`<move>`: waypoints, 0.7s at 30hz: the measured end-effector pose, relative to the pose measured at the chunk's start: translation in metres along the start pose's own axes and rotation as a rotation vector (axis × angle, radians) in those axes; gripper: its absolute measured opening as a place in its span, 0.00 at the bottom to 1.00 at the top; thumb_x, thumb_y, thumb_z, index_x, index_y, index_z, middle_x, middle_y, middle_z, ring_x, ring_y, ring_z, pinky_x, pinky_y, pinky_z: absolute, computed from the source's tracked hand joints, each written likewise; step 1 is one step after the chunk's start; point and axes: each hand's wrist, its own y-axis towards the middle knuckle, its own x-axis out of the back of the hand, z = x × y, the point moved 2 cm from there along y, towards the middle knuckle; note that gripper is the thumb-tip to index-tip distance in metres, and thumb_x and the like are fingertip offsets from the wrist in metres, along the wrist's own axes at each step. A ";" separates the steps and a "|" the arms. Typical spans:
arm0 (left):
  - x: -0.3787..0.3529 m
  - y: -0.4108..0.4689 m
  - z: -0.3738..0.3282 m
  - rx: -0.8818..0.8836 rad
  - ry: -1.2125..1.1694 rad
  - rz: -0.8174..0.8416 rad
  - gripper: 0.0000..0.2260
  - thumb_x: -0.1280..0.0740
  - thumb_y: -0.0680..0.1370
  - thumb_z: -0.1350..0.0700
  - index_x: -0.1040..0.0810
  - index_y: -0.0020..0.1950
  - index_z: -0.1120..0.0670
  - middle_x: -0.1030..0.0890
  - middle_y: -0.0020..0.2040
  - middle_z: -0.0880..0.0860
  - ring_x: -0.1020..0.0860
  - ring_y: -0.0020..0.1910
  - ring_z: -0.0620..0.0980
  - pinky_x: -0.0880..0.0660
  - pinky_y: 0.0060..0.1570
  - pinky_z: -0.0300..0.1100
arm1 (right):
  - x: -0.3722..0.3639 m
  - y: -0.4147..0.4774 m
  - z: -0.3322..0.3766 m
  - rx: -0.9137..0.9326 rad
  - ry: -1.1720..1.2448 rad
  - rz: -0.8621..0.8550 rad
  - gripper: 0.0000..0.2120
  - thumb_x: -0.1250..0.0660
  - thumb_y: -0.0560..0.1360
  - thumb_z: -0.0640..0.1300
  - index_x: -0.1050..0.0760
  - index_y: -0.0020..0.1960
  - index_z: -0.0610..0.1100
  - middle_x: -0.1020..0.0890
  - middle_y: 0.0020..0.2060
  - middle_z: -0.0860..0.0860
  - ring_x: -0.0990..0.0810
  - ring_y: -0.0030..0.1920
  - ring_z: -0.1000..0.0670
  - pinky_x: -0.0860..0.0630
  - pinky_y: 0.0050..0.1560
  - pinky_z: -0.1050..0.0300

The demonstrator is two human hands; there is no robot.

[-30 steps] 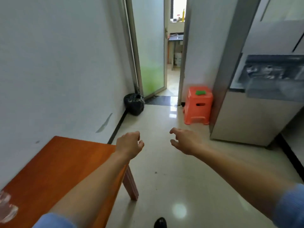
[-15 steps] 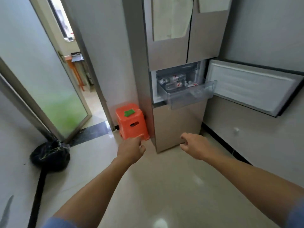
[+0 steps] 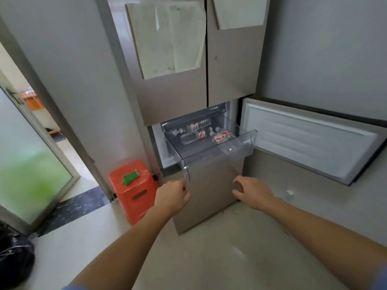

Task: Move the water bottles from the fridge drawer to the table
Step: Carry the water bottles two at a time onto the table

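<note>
A clear plastic fridge drawer [image 3: 217, 152] is pulled out of the silver fridge [image 3: 188, 97]. Several small water bottles [image 3: 201, 133] with red-and-white labels lie inside it. My left hand [image 3: 172, 195] hovers just below the drawer's front left corner, fingers loosely curled and holding nothing. My right hand [image 3: 252, 192] is below the drawer's right side, fingers relaxed and empty. Both hands are apart from the drawer. The table is out of view.
The fridge compartment door [image 3: 310, 141] stands swung open to the right. An orange plastic stool [image 3: 134, 189] with a green piece on top sits left of the fridge. A black bag [image 3: 14, 260] lies at the lower left by a glass door [image 3: 31, 174].
The view has turned from the table and hallway to the fridge and come closer. Both empty hands have moved forward, now just below the open drawer.
</note>
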 end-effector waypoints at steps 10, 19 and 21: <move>-0.008 0.162 0.012 0.071 -0.093 -0.040 0.07 0.37 0.76 0.48 0.24 0.46 0.51 0.19 0.41 0.49 0.21 0.39 0.50 0.21 0.41 0.48 | 0.034 0.182 -0.027 0.038 0.025 -0.023 0.18 0.36 0.77 0.54 0.28 0.64 0.49 0.19 0.51 0.49 0.20 0.51 0.47 0.25 0.46 0.53; -0.043 0.303 0.043 0.123 -0.172 0.101 0.11 0.36 0.76 0.48 0.23 0.51 0.54 0.18 0.47 0.54 0.21 0.45 0.54 0.23 0.44 0.48 | 0.053 0.330 -0.055 -0.104 -0.084 -0.050 0.17 0.39 0.78 0.55 0.27 0.62 0.46 0.18 0.51 0.45 0.20 0.48 0.44 0.32 0.40 0.56; -0.054 0.320 0.043 0.132 -0.176 0.139 0.11 0.36 0.76 0.47 0.23 0.50 0.54 0.18 0.47 0.54 0.21 0.45 0.54 0.21 0.47 0.50 | 0.052 0.356 -0.062 -0.134 -0.078 -0.024 0.17 0.40 0.79 0.56 0.26 0.60 0.45 0.18 0.50 0.45 0.21 0.45 0.45 0.33 0.40 0.57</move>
